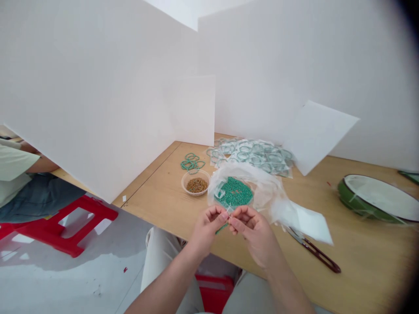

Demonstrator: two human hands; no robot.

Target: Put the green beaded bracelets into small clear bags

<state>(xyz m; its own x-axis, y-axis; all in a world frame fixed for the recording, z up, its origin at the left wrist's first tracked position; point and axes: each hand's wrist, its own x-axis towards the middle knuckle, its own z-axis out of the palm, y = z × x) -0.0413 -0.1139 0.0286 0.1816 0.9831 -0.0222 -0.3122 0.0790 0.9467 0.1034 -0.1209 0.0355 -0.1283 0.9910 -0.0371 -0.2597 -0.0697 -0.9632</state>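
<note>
My left hand (209, 222) and my right hand (252, 226) meet over the near edge of the wooden table (360, 261), fingertips pinched together. Between them runs a thin clear thread with a short strand of green beads (221, 227) hanging below. Just beyond my fingers lies an open clear plastic bag (262, 187) holding a heap of green beads (234, 192). A small white bowl of brown beads (196, 183) stands to the left of the bag.
Finished green bead loops (192, 162) lie behind the bowl, and bagged bracelets (252, 155) are piled further back. Dark-handled scissors (314, 250) lie right of my hands, a green roll (369, 198) at far right. White boards enclose the table. Another person sits at left by a red stool (72, 224).
</note>
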